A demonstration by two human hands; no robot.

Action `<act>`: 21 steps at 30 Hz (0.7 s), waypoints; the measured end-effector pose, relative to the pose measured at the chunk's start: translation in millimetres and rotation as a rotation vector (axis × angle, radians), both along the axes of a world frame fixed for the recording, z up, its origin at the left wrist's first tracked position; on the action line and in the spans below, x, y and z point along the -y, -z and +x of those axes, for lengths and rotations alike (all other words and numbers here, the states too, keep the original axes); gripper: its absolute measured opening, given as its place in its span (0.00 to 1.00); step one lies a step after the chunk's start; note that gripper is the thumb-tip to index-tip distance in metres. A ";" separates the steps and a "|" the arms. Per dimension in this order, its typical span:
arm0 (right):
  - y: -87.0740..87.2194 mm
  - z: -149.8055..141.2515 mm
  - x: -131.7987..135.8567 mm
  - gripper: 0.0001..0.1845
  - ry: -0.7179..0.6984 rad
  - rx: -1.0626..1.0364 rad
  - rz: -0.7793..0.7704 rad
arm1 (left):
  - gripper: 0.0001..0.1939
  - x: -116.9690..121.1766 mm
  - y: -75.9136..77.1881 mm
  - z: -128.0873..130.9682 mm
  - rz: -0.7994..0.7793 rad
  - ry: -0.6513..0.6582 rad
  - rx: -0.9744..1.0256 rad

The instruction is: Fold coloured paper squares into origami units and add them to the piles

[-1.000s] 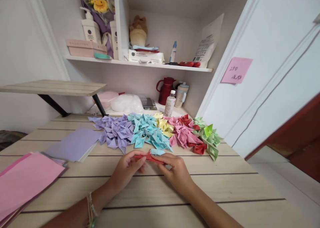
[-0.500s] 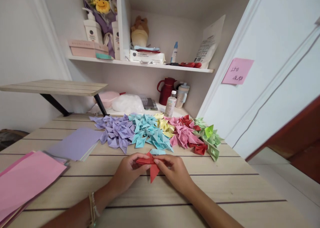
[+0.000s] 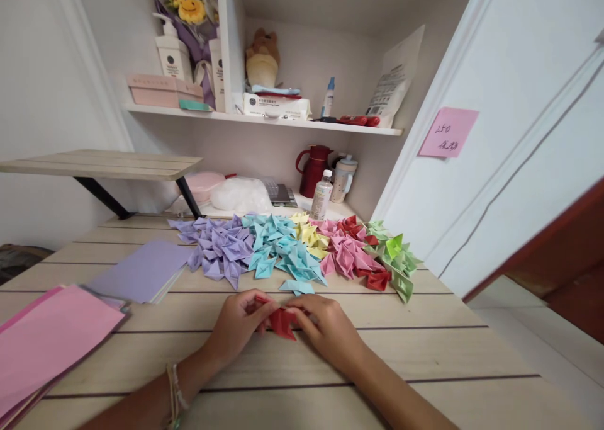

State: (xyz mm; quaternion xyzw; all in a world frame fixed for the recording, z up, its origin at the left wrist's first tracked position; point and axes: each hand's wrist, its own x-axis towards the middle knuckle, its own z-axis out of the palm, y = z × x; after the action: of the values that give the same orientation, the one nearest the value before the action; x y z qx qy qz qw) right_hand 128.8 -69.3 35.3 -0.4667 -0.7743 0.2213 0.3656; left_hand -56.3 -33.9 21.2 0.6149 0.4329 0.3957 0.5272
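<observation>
Between my two hands is a folded piece of red origami paper [image 3: 283, 324], held just above the table. My left hand [image 3: 240, 320] pinches its left end between thumb and fingers. On the other side, my right hand [image 3: 323, 323] is closed on its right edge. The fingers hide part of the folds. Just beyond my hands lies a single light-blue folded paper [image 3: 297, 287]. Behind it are heaps of folded paper pieces: purple [image 3: 221, 247], light blue [image 3: 283, 247], yellow [image 3: 309, 235], pink [image 3: 349, 254], red [image 3: 377, 281] and green [image 3: 401, 260].
Pink paper sheets [image 3: 56, 342] and purple sheets [image 3: 141, 269] are stacked at the left of the slatted table [image 3: 264, 392]. A small raised shelf [image 3: 104, 164] stands back left. A plastic bottle [image 3: 321, 196] and a dark red jug [image 3: 314, 172] stand behind the heaps.
The red paper has been turned and folded in; its long downward point is now a shorter, wider flap. Both hands stay in nearly the same place.
</observation>
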 end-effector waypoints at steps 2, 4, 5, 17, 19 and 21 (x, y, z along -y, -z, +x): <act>-0.8 -2.5 0.9 0.11 0.004 -0.095 -0.082 | 0.13 -0.7 0.5 -1.3 0.040 -0.037 -0.058; 1.1 -5.3 1.1 0.12 -0.012 -0.210 -0.188 | 0.13 -0.6 0.8 -2.5 0.094 -0.065 -0.098; 2.9 -6.6 0.9 0.13 -0.023 -0.259 -0.238 | 0.13 -0.4 0.9 -3.0 0.118 -0.073 -0.104; 13.9 -11.6 -3.5 0.12 0.131 -0.506 -0.241 | 0.13 -1.8 3.1 1.1 0.140 0.024 -0.029; 11.9 -10.5 -3.9 0.14 0.088 -0.586 -0.298 | 0.12 -2.9 4.1 1.2 0.167 0.040 -0.020; 9.6 -8.9 -4.4 0.16 0.033 -0.654 -0.371 | 0.12 -4.5 6.4 0.7 0.126 0.081 0.017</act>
State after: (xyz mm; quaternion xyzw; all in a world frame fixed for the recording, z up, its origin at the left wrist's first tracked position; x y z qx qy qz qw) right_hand 119.9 -64.9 25.7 -0.4420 -0.5556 0.4894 0.5064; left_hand -55.6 -29.4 14.8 0.6606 0.3774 0.4054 0.5068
